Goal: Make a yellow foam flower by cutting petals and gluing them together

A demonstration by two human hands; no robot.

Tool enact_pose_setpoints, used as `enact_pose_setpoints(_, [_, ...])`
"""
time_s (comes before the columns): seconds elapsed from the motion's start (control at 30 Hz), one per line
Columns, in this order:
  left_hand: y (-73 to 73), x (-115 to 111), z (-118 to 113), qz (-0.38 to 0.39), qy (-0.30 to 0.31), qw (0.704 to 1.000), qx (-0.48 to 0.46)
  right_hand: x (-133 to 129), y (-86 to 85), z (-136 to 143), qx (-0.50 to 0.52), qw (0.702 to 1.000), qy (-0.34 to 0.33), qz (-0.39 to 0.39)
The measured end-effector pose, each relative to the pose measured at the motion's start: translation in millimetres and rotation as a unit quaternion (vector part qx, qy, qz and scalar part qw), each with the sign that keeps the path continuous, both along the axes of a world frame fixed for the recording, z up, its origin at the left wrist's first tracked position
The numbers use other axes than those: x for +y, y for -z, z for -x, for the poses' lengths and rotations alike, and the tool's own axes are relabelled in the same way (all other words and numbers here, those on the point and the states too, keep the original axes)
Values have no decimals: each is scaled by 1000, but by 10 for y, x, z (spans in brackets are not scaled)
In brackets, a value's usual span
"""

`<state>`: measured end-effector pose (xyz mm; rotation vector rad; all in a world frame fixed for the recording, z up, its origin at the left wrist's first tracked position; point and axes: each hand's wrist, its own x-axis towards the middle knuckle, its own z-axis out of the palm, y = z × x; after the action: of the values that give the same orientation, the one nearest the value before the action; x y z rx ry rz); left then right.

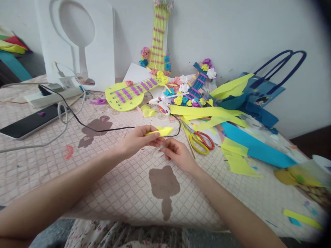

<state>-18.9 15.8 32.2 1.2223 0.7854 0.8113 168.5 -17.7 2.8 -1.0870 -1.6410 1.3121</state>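
Between the fingers and thumb of my left hand (pixel 144 137) is a folded strip of yellow crepe paper (pixel 164 131), its pointed end toward the right. My right hand (pixel 177 153) is just below and to the right, thumb and fingers drawn together near the left fingertips. Whatever that pinch may hold is too small to make out. A pale, ring-like thing (pixel 158 151) shows by the right fingertips. Beyond my hands lies a white glue gun (pixel 161 103), its black cord (pixel 113 130) running behind the left hand. Scissors with red and yellow handles (pixel 200 140) rest to the right.
Yellow paper guitars (pixel 126 96) with crepe flowers stand and lie near the wall. A blue one (pixel 198 84) leans among paper flowers. Crepe strips (pixel 256 143) and a blue bag (pixel 269 89) are on the right. A tablet (pixel 33 120) and a power strip (pixel 54 96) lie left.
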Motion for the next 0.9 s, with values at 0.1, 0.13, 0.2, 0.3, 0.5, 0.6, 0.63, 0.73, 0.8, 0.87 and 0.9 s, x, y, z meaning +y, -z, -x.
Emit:
enact_pose_setpoints(0.1, [-14,-21,-12,2,2,1000,6,8,-19,-31,-30,999,3,-16])
enact_pose_setpoints(0.13, [-16,-27,-17,1,2,1000,6,7,-24,-40,-38,999,4,-18])
enact_pose_setpoints(0.2, [-16,-36,-27,1,0,1000,4,2,-27,-53,-52,998,7,-21])
enact_pose_setpoints(0.3, [2,-45,-44,4,-1,1000,7,4,-15,-67,-81,996,16,-40])
enact_pose_setpoints(0.5, [78,-48,-68,15,6,1000,4,11,1,-72,-145,986,33,-71])
enact_pose_setpoints(0.6, [103,-46,-72,19,10,1000,1,2,-8,-64,-150,985,44,-67])
enact_pose_setpoints(0.63, [105,-46,-72,18,9,1000,1,-1,-12,-62,-148,985,49,-67])
enact_pose_setpoints(0.73, [98,-50,-69,6,-2,1000,5,0,-17,-64,-143,986,48,-67])
enact_pose_setpoints(0.8, [93,-54,-69,2,-6,1000,6,8,-14,-73,-143,986,38,-71])
enact_pose_setpoints(0.87, [92,-57,-71,4,-6,1000,4,17,-8,-84,-143,986,31,-75])
enact_pose_setpoints(0.9, [93,-59,-73,4,-6,1000,4,20,-6,-89,-142,987,29,-75])
